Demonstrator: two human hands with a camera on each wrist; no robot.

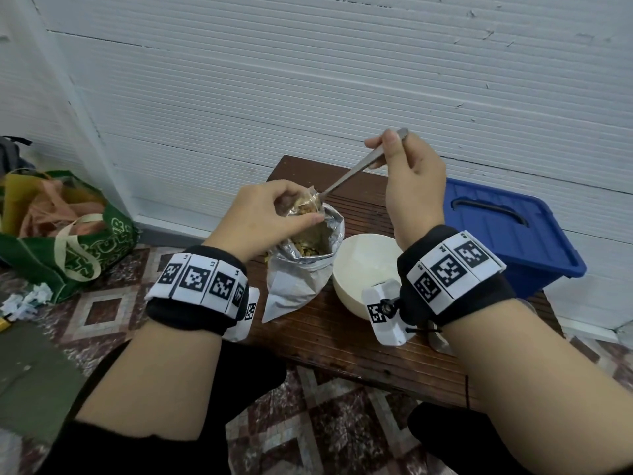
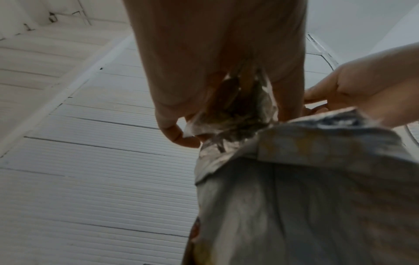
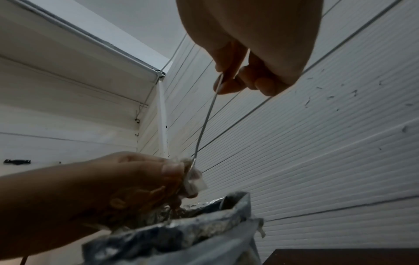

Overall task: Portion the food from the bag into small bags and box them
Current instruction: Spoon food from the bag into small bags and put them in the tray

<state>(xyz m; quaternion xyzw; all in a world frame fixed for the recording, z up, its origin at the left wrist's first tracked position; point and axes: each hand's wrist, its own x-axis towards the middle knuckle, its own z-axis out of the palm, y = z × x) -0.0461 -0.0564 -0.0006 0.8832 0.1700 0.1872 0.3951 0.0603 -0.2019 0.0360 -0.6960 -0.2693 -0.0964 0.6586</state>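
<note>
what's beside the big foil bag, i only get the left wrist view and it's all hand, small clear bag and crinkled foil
Observer: A cream round bowl stands right next to the silver foil bag on the dark wooden table, on your right-hand side.
Operator: anything in the bowl
Observer: It looks empty from the head view.
Operator: what is my right hand doing, i only see its edge
Observer: The right hand grips a long metal spoon, its tip down in the small clear plastic bag that the left hand pinches above the foil bag.
Operator: is there a box anywhere
Observer: A blue plastic box with its lid on sits past the table's right end.
</note>
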